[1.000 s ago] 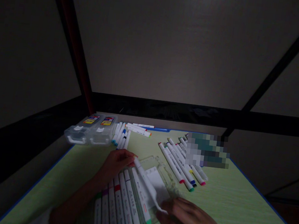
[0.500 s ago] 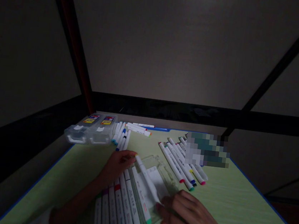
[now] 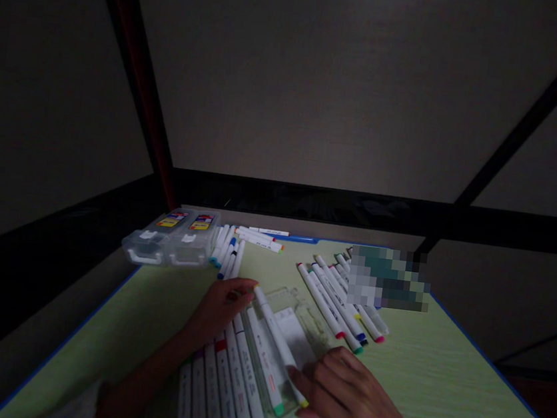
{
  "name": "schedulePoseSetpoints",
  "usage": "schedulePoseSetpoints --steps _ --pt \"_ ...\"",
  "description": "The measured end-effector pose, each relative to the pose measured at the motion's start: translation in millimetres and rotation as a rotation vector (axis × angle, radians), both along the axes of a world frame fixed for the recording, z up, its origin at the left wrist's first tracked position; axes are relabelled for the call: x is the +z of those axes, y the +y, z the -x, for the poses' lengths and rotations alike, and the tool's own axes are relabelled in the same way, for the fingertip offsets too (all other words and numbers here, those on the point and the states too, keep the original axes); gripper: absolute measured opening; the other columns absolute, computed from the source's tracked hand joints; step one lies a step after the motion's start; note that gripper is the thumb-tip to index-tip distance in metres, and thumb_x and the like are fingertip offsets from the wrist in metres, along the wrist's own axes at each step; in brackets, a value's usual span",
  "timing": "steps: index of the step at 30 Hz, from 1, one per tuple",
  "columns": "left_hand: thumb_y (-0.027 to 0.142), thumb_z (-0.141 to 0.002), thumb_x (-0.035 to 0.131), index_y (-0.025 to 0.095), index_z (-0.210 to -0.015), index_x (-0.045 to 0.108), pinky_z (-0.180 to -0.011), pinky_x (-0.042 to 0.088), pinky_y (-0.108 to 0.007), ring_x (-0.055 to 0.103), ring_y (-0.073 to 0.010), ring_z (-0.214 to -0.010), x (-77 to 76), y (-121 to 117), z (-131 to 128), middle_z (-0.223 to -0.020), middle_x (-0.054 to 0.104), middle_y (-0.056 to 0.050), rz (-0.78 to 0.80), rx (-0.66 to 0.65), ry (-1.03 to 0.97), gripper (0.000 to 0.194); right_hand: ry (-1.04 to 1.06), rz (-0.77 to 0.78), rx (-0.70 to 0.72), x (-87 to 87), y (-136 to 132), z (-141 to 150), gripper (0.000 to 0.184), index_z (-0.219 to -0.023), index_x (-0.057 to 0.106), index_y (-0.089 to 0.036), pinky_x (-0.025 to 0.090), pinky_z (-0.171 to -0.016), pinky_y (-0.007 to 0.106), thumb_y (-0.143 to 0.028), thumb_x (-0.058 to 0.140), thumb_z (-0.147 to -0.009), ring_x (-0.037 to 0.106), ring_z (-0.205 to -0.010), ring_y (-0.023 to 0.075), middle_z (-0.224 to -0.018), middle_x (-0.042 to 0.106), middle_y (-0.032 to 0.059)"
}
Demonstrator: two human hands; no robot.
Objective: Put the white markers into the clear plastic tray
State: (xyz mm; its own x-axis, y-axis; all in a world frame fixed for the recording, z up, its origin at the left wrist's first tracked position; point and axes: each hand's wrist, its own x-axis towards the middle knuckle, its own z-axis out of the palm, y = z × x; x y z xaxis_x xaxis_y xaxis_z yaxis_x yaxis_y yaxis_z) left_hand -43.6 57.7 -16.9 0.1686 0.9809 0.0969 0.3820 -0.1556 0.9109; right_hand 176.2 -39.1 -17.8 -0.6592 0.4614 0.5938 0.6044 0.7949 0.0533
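A clear plastic marker case (image 3: pixel 295 325) lies open on the green table (image 3: pixel 440 382) in front of me, with a row of white markers (image 3: pixel 228 384) in and beside it. My left hand (image 3: pixel 220 306) rests curled on the far ends of that row. My right hand (image 3: pixel 338 390) presses its fingers on the near end of one white marker (image 3: pixel 276 339) with a yellow tip, laid slantwise in the case.
Two closed clear marker cases (image 3: pixel 168 243) stand at the table's far left, with loose markers (image 3: pixel 228 250) beside them. Another fan of markers (image 3: pixel 338 303) lies to the right, next to a blurred patch. A dark frame rail runs behind the table.
My right hand has slid left and lowered the marker's near end into the case. The left hand has hardly moved.
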Motion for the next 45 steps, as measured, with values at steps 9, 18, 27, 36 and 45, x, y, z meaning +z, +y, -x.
schedulePoseSetpoints --steps 9,18,27,36,45 --pt "0.025 -0.066 0.054 0.007 -0.093 0.065 -0.064 0.045 -0.025 0.059 -0.0153 -0.068 -0.9 -1.0 0.1 -0.078 0.066 -0.007 -0.001 -0.016 -0.006 0.034 -0.003 0.014 0.015 -3.5 -1.1 1.5 0.030 -0.103 0.058 -0.014 0.038 -0.070 0.029 -0.032 0.037 -0.091 0.052 -0.068 0.0142 -0.068 0.059 0.0009" --pt "0.022 -0.063 0.056 0.010 -0.086 0.065 -0.062 0.046 -0.024 0.058 -0.0141 -0.066 -3.2 0.6 -1.2 -0.073 0.064 -0.004 -0.023 -0.005 -0.013 0.028 -0.030 0.033 0.010 1.2 -3.7 4.4 0.025 -0.103 0.057 -0.017 0.037 -0.069 0.029 -0.025 0.037 -0.091 0.050 -0.067 0.0139 -0.067 0.057 0.0006" --pt "0.019 -0.060 0.060 0.012 -0.085 0.063 -0.060 0.046 -0.023 0.058 -0.0124 -0.062 3.6 -1.4 -2.2 -0.067 0.061 -0.001 0.017 -0.028 0.001 0.026 -0.114 0.059 -0.003 -1.1 -6.3 1.7 0.023 -0.107 0.056 -0.019 0.037 -0.072 0.033 -0.019 0.043 -0.088 0.049 -0.071 0.0153 -0.071 0.055 0.0016" --pt "0.018 -0.061 0.059 0.011 -0.087 0.063 -0.063 0.046 -0.025 0.058 -0.0129 -0.065 -1.9 -0.4 -2.2 -0.072 0.061 -0.002 -0.012 -0.040 -0.009 0.028 -0.095 0.024 0.008 -1.5 -5.3 2.9 0.020 -0.104 0.056 -0.020 0.035 -0.075 0.033 -0.023 0.045 -0.088 0.049 -0.071 0.0145 -0.069 0.055 0.0001" --pt "0.017 -0.063 0.058 0.014 -0.087 0.065 -0.064 0.046 -0.024 0.057 -0.0124 -0.069 0.3 -3.2 -3.2 -0.076 0.059 -0.002 -0.066 -0.073 0.038 0.026 -0.068 0.053 0.000 -1.2 -5.5 5.3 0.023 -0.103 0.057 -0.020 0.037 -0.074 0.031 -0.033 0.049 -0.086 0.050 -0.070 0.0134 -0.067 0.057 -0.0015"
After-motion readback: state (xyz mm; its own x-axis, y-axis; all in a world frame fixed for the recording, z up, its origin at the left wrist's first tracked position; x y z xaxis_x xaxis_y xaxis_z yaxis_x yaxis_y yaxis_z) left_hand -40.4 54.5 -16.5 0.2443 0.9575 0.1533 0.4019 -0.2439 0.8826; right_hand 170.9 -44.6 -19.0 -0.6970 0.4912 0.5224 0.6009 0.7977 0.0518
